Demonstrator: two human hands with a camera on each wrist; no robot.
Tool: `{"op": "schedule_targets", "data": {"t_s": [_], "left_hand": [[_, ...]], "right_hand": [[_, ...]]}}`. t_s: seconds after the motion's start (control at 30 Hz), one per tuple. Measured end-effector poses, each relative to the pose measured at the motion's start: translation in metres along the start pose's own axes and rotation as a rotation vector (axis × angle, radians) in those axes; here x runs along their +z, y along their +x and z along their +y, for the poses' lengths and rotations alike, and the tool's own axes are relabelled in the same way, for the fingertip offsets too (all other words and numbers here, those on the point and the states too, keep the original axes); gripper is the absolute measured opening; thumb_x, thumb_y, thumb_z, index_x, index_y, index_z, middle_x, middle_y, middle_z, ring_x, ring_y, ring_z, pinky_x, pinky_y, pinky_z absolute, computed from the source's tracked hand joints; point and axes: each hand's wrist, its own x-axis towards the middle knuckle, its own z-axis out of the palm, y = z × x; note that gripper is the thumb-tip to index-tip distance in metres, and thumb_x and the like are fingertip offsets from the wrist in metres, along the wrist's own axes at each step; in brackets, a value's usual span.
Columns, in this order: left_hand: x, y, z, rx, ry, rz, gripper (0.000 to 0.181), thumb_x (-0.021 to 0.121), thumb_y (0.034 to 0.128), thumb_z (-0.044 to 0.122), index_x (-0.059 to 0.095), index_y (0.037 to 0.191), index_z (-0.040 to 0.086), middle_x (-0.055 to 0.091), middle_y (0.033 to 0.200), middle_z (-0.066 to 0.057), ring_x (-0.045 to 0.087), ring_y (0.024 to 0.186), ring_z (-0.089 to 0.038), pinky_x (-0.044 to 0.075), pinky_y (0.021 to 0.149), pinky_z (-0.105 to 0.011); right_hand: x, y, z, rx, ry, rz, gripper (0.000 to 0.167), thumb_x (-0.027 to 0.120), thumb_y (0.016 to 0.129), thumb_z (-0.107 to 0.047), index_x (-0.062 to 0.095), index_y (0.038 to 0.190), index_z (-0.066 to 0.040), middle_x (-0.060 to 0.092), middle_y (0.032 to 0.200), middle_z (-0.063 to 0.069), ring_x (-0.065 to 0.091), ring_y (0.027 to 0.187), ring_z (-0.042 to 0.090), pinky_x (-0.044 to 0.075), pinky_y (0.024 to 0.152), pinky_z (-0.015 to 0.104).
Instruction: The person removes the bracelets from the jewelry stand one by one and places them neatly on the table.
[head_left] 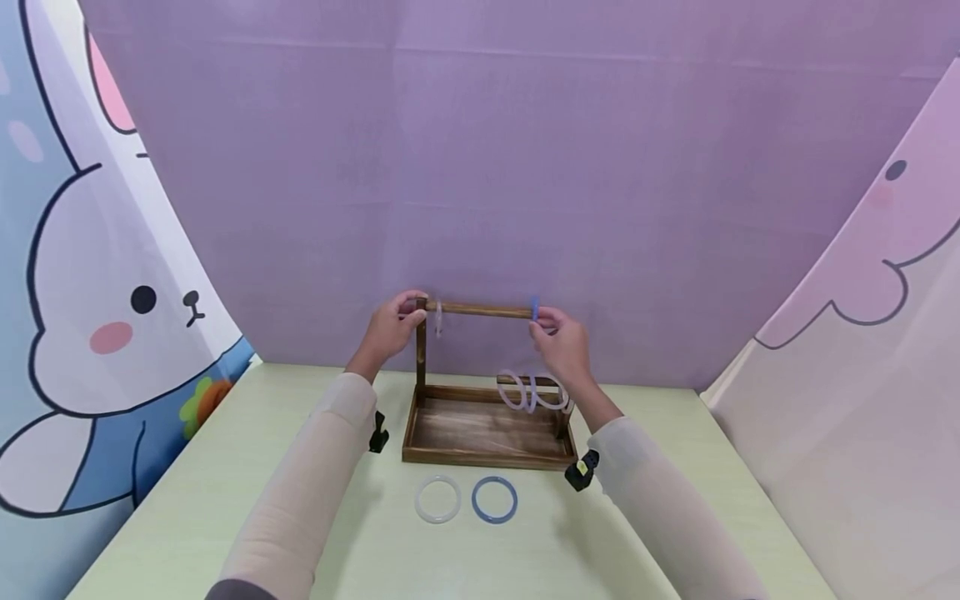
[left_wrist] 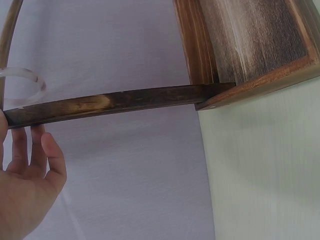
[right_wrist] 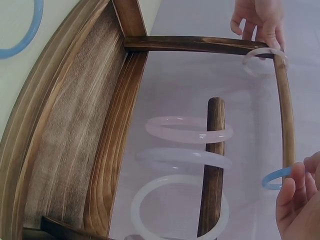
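Note:
A wooden rack's upper bar (head_left: 480, 310) runs from a left post (head_left: 421, 350) to a free right end. The left hand (head_left: 390, 327) grips the top of that post; the left wrist view shows its fingers (left_wrist: 37, 150) behind the wood. At the free end the right hand (head_left: 564, 343) pinches a blue ring (head_left: 535, 308), which is around the bar's tip in the right wrist view (right_wrist: 272, 179). A clear pinkish ring (head_left: 438, 319) hangs on the bar near the post. Several pale rings (right_wrist: 190, 130) hang on the lower bar (right_wrist: 215, 175).
The rack's tray base (head_left: 480, 457) stands on the pale green table (head_left: 300, 500). In front of it lie a whitish ring (head_left: 438, 521) and a blue ring (head_left: 494, 520), side by side. A purple cloth (head_left: 525, 167) hangs behind the rack.

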Motion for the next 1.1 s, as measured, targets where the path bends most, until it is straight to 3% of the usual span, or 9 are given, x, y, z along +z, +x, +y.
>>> {"op": "schedule_targets", "data": {"t_s": [0.13,0.5,0.63,0.87,1.1], "left_hand": [[0.000,-0.001,0.000,-0.009,-0.004,-0.006,0.033,0.055,0.1069,0.026,0.056,0.140,0.022,0.061,0.139,-0.018,0.057,0.131,-0.037,0.052,0.100,-0.055],[-0.001,-0.002,0.001,-0.014,-0.008,-0.009,0.032,0.055,0.1068,0.025,0.057,0.139,0.022,0.061,0.138,-0.017,0.058,0.130,-0.036,0.052,0.100,-0.056],[-0.001,-0.001,0.001,-0.016,-0.001,-0.011,0.033,0.054,0.1072,0.026,0.056,0.140,0.023,0.060,0.140,-0.017,0.057,0.130,-0.036,0.052,0.100,-0.055],[-0.001,-0.001,0.002,-0.007,0.007,-0.013,0.034,0.054,0.1072,0.027,0.055,0.141,0.022,0.060,0.140,-0.017,0.057,0.132,-0.036,0.051,0.100,-0.055],[0.000,0.000,0.002,-0.005,0.001,-0.008,0.033,0.055,0.1069,0.027,0.056,0.140,0.023,0.062,0.138,-0.016,0.058,0.130,-0.035,0.052,0.097,-0.054]], "right_hand": [[-0.003,0.000,0.002,-0.006,-0.020,0.009,0.027,0.071,0.095,-0.015,0.072,0.120,-0.005,0.078,0.104,0.013,0.070,0.065,0.012,0.052,0.057,0.019],[-0.011,-0.002,0.006,0.026,-0.023,0.015,0.029,0.070,0.096,-0.014,0.070,0.123,-0.003,0.077,0.107,0.017,0.075,0.076,0.031,0.051,0.056,0.018],[-0.015,-0.001,0.007,0.030,-0.018,0.015,0.030,0.070,0.096,-0.016,0.070,0.124,-0.003,0.077,0.106,0.016,0.075,0.074,0.027,0.051,0.056,0.018],[-0.021,0.001,0.011,0.022,-0.015,0.022,0.031,0.070,0.096,-0.014,0.070,0.124,-0.002,0.077,0.107,0.018,0.067,0.063,0.008,0.051,0.055,0.017],[-0.027,0.002,0.012,0.026,-0.044,0.039,0.030,0.069,0.096,-0.014,0.070,0.123,-0.002,0.077,0.107,0.018,0.063,0.061,0.002,0.050,0.055,0.016]]}}
